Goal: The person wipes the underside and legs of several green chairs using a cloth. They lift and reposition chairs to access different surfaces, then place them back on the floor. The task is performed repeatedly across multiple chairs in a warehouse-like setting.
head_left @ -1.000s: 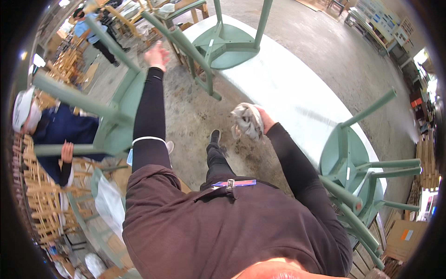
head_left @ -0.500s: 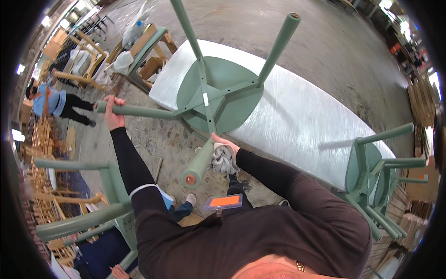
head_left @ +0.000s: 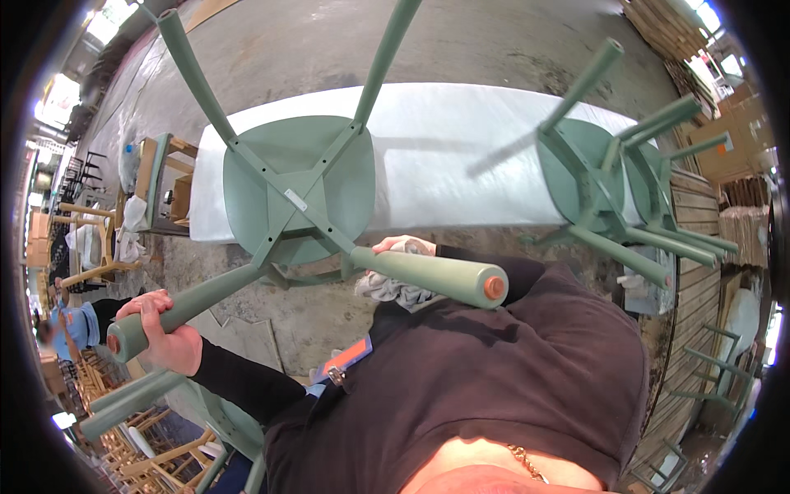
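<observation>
A green chair [head_left: 296, 183] lies upside down on the wrapped table, legs pointing up and a cross brace under its seat. My left hand [head_left: 164, 331] is closed around its near left leg, close to the copper-coloured tip. Beside the base of the near right leg [head_left: 436, 275] is my right hand [head_left: 409, 244], partly hidden behind that leg. A crumpled grey cloth [head_left: 387, 288] hangs from my right hand. A small white label [head_left: 295, 199] sits on the brace.
The long table [head_left: 444, 198] is covered in pale shiny wrap. More upturned green chairs [head_left: 580, 177] stand at its right end. Another green chair [head_left: 218, 416] is at my lower left. A person in blue [head_left: 72, 328] and wooden chair frames are farther left.
The chair has turned on the table, and its near legs have swung to the right. My left hand keeps its leg. My view has shifted, bringing the right-end chairs closer to the middle.
</observation>
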`<state>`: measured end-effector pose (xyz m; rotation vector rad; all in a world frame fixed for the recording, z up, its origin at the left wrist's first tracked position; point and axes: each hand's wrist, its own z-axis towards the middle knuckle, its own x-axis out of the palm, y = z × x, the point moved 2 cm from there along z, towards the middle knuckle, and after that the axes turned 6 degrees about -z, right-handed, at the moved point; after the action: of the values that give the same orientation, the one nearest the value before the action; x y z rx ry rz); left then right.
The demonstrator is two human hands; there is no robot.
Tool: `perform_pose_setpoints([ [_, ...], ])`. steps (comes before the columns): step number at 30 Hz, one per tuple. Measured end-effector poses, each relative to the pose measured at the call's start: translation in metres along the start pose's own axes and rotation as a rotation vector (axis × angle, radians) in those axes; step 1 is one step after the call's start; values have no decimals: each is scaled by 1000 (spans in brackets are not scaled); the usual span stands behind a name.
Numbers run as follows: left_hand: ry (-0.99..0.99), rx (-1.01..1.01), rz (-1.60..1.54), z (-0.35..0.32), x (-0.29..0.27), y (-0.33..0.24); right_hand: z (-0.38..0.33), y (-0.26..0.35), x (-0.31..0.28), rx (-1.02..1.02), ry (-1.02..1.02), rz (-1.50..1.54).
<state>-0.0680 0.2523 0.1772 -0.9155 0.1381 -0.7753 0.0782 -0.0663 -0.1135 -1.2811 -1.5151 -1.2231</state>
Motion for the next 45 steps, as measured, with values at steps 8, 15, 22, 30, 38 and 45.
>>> perform_pose_setpoints([
  [8, -184, -191, -248, -133, 142, 2, -215, 20, -94, -188, -174, 32],
  [15, -144, -293, -302, -197, 226, 21, -325, 36, -60, -432, -457, -60],
  [22, -94, -331, -342, -217, 256, 51, -339, 41, -75, -310, -41, 114],
  [30, 40, -289, -359, -238, 226, 61, -326, 3, -107, -432, -109, 13],
  [38, 325, -414, -185, -262, 178, 53, -287, -48, -84, -592, -470, 306],
  [45, 466, -287, -466, -225, 174, 17, -220, -65, -68, -580, -412, 220],
])
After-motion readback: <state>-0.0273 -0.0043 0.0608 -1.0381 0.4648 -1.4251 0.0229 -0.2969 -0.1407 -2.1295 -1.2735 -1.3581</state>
